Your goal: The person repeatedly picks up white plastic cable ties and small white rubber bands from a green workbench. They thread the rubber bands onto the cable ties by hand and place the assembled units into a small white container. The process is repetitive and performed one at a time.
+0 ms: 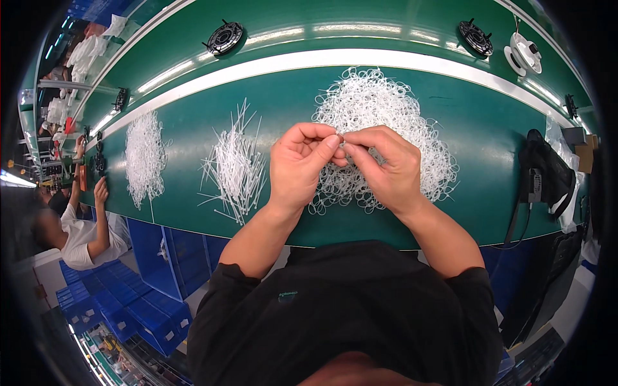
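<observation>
The head view shows the left hand (299, 164) and right hand (385, 164) pinched closed, fingertips meeting, over a big heap of looped white ties (367, 96) on the green table (492, 138); what they grip is too small to tell. Looping looks well along, judging by that heap, while the straight white ties (235, 167) just left and perhaps the far-left white pile (144, 154) seem left to do.

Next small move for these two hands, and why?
Probably draw the right hand slightly away from the left hand, snugging the loop if they're pinching a tie. Their fingertips meet over the heap of looped white cable ties, with a pile of straight white cable ties to the left. What's between the fingertips is too small to confirm.
</observation>
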{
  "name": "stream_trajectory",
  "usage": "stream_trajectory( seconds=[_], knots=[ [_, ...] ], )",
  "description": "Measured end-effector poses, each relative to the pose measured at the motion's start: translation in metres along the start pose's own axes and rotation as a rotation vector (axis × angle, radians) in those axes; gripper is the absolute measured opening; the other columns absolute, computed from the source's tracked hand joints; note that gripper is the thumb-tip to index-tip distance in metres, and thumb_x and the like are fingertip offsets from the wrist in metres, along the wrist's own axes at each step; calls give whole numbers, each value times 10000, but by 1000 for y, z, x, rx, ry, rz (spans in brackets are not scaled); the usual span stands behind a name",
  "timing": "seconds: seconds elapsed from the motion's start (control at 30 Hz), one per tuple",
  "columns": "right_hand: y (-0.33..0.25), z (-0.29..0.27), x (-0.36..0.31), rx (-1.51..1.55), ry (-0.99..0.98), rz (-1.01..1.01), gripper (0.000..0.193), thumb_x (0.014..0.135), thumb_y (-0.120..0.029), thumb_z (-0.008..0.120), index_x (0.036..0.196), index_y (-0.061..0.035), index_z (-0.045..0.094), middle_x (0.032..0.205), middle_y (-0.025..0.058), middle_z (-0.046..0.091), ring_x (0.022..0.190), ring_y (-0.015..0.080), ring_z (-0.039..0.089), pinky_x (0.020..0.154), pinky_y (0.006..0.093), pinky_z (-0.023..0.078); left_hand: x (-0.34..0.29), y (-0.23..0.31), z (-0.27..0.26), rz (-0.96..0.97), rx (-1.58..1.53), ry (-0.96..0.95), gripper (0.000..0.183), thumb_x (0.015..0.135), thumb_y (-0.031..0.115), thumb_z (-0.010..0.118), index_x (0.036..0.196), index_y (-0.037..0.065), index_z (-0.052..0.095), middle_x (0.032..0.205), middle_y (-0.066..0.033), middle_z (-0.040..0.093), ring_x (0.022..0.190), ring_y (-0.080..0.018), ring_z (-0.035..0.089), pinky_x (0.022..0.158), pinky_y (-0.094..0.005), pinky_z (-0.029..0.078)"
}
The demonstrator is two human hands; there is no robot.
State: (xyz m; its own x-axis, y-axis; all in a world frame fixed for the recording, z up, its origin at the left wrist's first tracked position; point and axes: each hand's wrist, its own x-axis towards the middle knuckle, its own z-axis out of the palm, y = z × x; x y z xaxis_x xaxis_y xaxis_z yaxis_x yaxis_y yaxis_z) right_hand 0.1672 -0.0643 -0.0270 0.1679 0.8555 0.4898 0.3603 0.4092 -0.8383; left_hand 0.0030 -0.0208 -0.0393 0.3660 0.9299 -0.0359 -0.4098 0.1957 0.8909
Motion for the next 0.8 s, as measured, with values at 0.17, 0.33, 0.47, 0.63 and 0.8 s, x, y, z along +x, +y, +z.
stream_trajectory(
  seconds=[0.17, 0.33, 0.47, 0.63, 0.8],
  knots=[
    [-1, -1, -1, 29, 18, 79, 125, 854, -1, 760, 968, -28, 716, 865, 94, 731, 758, 187, 718, 660, 300, 569, -1, 3, 4, 12, 125, -22, 148, 968, -5, 660, 1104, -58, 635, 939, -120, 715, 809, -141, 703, 730, -281, 617],
    [-2, 0, -1, 46, 16, 78, 110, 858, -8, 760, 950, -16, 700, 861, 106, 728, 755, 182, 713, 681, 297, 565, 1, 1, 4, 11, 97, -40, 139, 974, -4, 649, 1101, -56, 629, 952, -121, 710, 812, -149, 705, 731, -282, 613],
    [-3, -1, -2, 43, -10, 84, 116, 871, 6, 744, 961, -2, 672, 864, 98, 730, 771, 164, 708, 685, 296, 563, -1, -2, 4, 11, 55, -45, 135, 978, -5, 640, 1103, -52, 623, 955, -118, 707, 816, -150, 708, 729, -279, 613],
    [2, -1, -5, 68, -12, 117, 125, 885, 14, 731, 951, 0, 627, 852, 82, 724, 785, 140, 690, 734, 297, 557, 1, -4, 3, 0, 83, -83, 119, 980, -3, 628, 1090, -47, 633, 962, -107, 703, 835, -139, 711, 732, -272, 620],
    [4, -4, -7, -30, -16, 90, 149, 876, -7, 747, 954, -3, 620, 836, 73, 724, 774, 142, 684, 755, 296, 553, 0, 4, 4, -41, 293, -108, 106, 968, -13, 643, 1068, -43, 660, 987, -81, 691, 864, -130, 701, 772, -270, 613]
  ],
)
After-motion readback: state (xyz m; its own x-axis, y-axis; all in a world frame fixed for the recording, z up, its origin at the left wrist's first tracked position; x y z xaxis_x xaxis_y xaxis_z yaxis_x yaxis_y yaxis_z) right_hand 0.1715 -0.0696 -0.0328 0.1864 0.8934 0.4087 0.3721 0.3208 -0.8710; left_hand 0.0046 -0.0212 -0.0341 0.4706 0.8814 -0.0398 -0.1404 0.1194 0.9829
